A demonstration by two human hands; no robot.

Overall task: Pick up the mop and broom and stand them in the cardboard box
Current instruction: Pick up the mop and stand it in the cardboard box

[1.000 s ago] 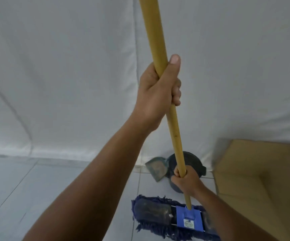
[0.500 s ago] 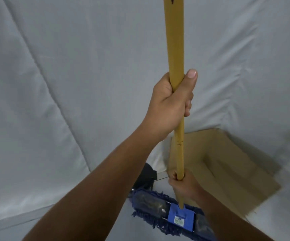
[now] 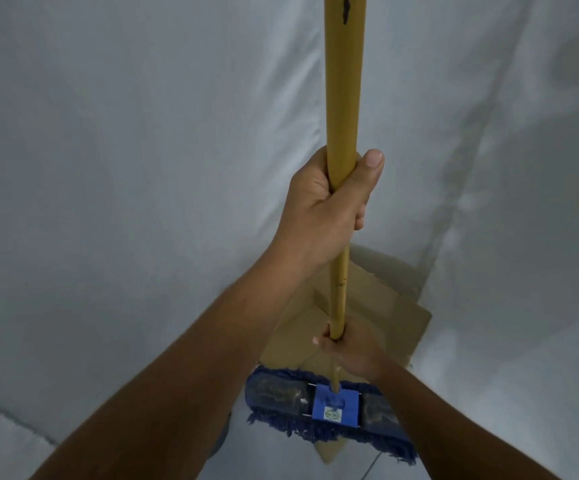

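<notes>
Mop (image 3: pixel 329 408) now over cardboard box (image 3: pixel 385 306), both hands gripping.

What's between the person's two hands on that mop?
In the head view, only a bare stretch of the yellow mop handle runs between the left hand, gripping higher up, and the right hand, gripping lower down. The cardboard box shows behind it.

The mop (image 3: pixel 341 209) was held nearly upright by both hands. Its yellow handle was gripped high by the left hand (image 3: pixel 328 206) and lower down by the right hand (image 3: pixel 354 351). The blue fringed head (image 3: pixel 329 408) was seen above the open cardboard box (image 3: pixel 385 306), backed by white sheeting (image 3: pixel 125 168).
</notes>
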